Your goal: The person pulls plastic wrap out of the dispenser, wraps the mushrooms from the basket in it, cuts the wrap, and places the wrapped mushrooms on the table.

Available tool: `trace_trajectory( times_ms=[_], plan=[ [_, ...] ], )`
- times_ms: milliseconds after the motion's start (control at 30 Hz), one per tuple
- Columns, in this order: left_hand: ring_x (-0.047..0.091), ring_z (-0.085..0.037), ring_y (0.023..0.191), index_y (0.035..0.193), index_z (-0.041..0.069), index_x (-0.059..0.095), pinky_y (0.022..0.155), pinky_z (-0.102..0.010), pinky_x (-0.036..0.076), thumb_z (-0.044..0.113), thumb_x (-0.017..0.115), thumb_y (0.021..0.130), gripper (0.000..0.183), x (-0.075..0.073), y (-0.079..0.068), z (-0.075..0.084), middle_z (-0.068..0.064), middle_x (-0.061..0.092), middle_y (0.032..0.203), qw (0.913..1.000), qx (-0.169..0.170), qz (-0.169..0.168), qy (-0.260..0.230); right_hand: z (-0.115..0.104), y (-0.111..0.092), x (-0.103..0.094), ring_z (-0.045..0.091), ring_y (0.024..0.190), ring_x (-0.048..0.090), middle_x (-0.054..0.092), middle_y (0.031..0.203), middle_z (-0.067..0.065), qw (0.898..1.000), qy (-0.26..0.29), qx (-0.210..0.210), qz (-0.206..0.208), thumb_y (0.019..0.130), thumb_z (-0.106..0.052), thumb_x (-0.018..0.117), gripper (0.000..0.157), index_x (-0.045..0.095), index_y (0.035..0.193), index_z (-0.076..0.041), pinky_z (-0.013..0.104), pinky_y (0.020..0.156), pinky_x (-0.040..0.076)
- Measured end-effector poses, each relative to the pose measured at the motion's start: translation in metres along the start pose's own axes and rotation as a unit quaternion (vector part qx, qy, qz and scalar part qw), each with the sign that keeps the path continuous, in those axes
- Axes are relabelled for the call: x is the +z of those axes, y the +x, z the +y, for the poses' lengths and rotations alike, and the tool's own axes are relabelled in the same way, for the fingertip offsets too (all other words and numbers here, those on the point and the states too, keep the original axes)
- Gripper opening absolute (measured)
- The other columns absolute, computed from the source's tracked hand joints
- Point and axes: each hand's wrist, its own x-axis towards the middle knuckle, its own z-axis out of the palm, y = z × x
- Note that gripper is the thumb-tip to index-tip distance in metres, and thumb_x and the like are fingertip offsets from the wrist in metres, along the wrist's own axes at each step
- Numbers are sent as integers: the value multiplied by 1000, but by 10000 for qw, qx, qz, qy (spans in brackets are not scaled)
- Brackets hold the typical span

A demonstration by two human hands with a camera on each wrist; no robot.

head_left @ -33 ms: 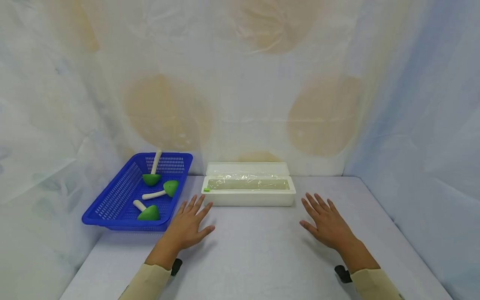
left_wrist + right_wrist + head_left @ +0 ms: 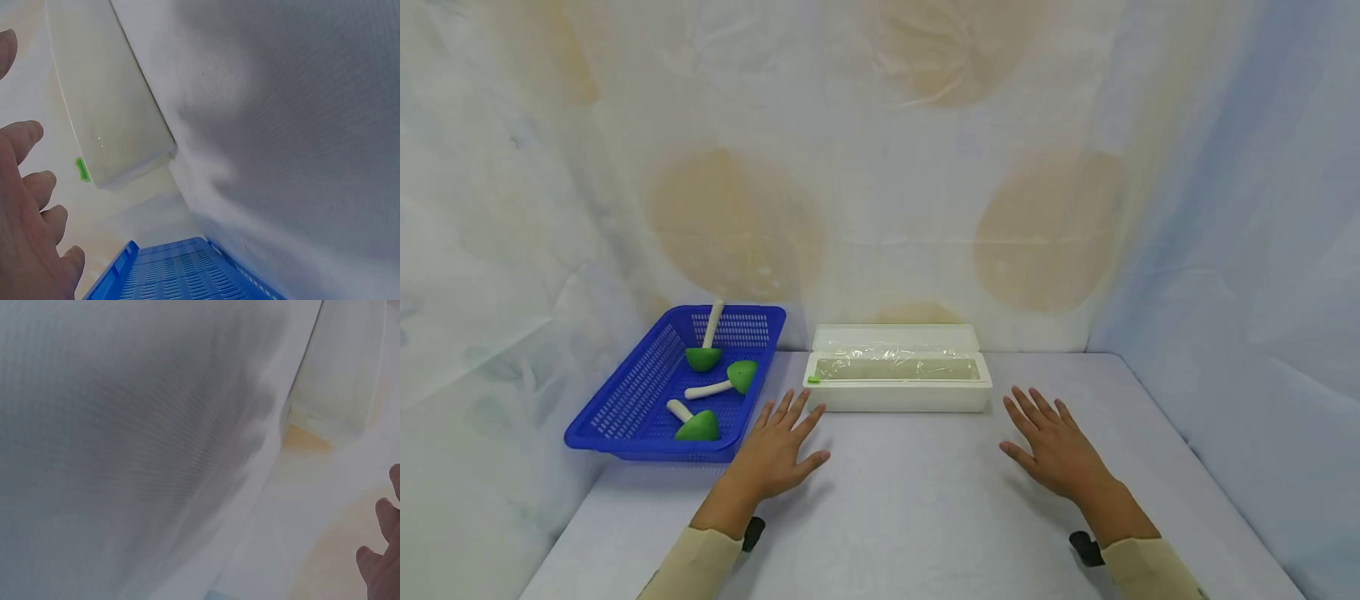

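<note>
My left hand (image 2: 775,454) hovers over the table with its fingers spread, between a blue basket (image 2: 632,445) and a long white box (image 2: 898,398). My right hand (image 2: 1056,450) is held the same way, to the right of the box. Neither hand holds anything. The box looks like a cling film dispenser: its lid (image 2: 895,337) stands raised at the back, clear film (image 2: 887,355) shows inside, and a small green slider (image 2: 813,380) sits at the left end. In the left wrist view, the box (image 2: 106,94) lies beyond my fingertips (image 2: 40,184).
Three mushroom-shaped things with green domed heads and white stems, the nearest at the front (image 2: 698,426), lie in the basket. White cloth covers the table (image 2: 910,517). Patterned sheets (image 2: 895,167) hang behind and at both sides.
</note>
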Motion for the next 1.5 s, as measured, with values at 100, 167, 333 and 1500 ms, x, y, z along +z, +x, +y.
trace_trajectory(
  times_ms=[100,167,333,1500],
  plan=[
    [8,-34,146,153,19,31,113,-56,8,62,47,93,75,1,-2,-1,-12,14,160,10000,-27,-22,-18,0,0,2,36,145,11,18,160,13,10000,57,7,-17,97,-53,50,76,28,153,-7,59,111,10],
    [8,-35,146,153,19,31,114,-55,7,61,47,94,75,1,-3,-1,-12,13,160,10000,-40,-63,-47,1,0,4,36,145,10,17,160,13,10000,70,16,-60,97,-54,48,76,26,153,-7,60,111,9],
    [10,-36,145,153,16,32,113,-56,10,60,47,95,74,2,-1,-2,-14,14,160,9999,-5,-74,-80,4,3,7,36,146,8,16,160,14,9998,134,-19,-133,98,-56,45,78,23,154,-7,59,112,7],
    [61,-33,109,126,0,61,94,-46,46,7,54,97,31,-35,123,-30,-17,66,117,9966,-21,-299,-770,27,90,-9,39,118,55,61,126,19,9902,1280,560,-2,97,-16,61,36,60,129,0,54,97,42]
  ],
)
